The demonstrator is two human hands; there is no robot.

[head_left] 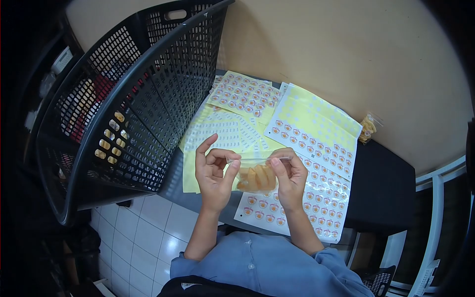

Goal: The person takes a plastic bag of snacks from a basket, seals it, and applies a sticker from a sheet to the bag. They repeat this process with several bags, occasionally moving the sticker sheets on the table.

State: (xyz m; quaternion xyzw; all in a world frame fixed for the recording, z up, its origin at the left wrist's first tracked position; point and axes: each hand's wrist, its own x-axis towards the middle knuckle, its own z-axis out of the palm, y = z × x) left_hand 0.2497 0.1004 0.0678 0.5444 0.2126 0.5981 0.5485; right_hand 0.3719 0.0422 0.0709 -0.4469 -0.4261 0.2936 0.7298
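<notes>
A small clear plastic bag [257, 178] with several yellow-orange pieces inside hangs between my hands. My left hand [216, 171] pinches its top left corner between thumb and fingers, with the index finger raised. At the top right corner, my right hand [288, 173] grips the bag's edge with thumb and fingers. Beneath and behind the bag lie sheets of round stickers: a yellow-backed one [245, 96] at the back, a partly peeled one [316, 126] to the right, and a full white one [321, 198] under my right forearm.
A tall black perforated basket [148, 94] stands on the left, with items showing through its holes. Another filled clear bag [368, 128] rests against the wall at the back right. A black surface [383, 193] adjoins the grey table [185, 190] on the right. Below is a tiled floor [143, 232].
</notes>
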